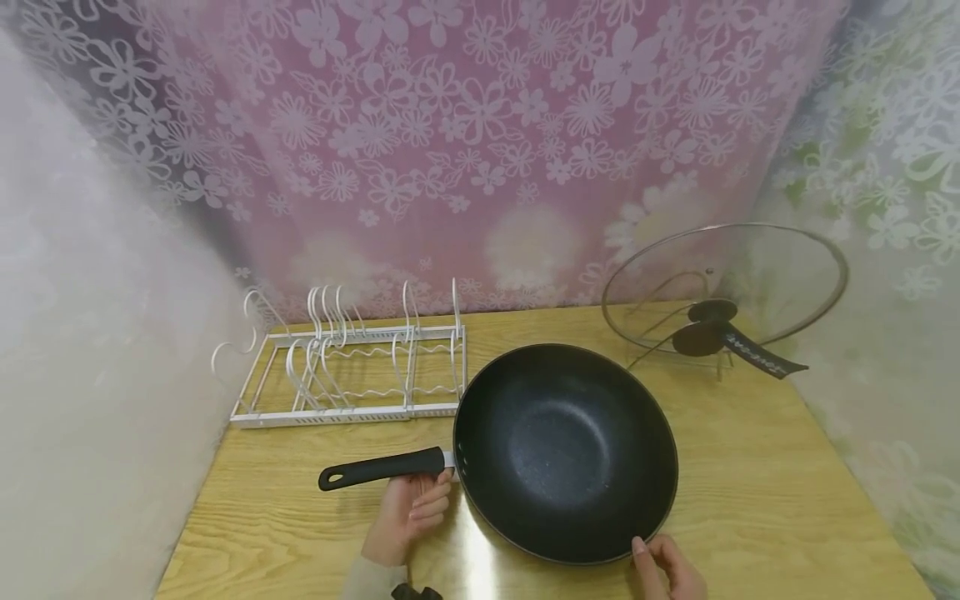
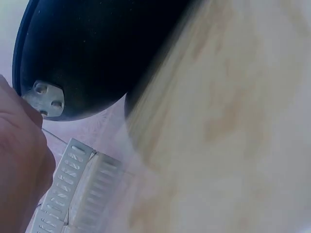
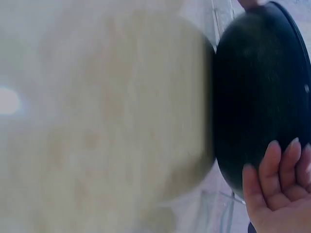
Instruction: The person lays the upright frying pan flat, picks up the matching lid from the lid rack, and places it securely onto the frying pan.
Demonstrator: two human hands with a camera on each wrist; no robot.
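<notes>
A black wok [image 1: 562, 450] with a long black handle [image 1: 382, 468] is in the middle of the head view, its inside facing up and the handle pointing left. My left hand [image 1: 416, 504] grips the wok from below where the handle meets the pan, fingers curled at the joint. In the left wrist view that hand [image 2: 22, 155] is beside the riveted metal bracket [image 2: 47, 99]. At the near right rim my right hand [image 1: 663, 567] pinches the wok, thumb over the edge. The right wrist view shows its fingers [image 3: 274, 170] against the wok's outer side.
A white metal rack [image 1: 322, 415] with upright loops stands at the back left, close by the wok's left rim. At the back right, a glass lid [image 1: 836, 275] with a black lettered handle [image 1: 757, 354] leans upright on a wire stand. Floral curtain [image 1: 480, 167] borders the wooden table [image 1: 787, 500].
</notes>
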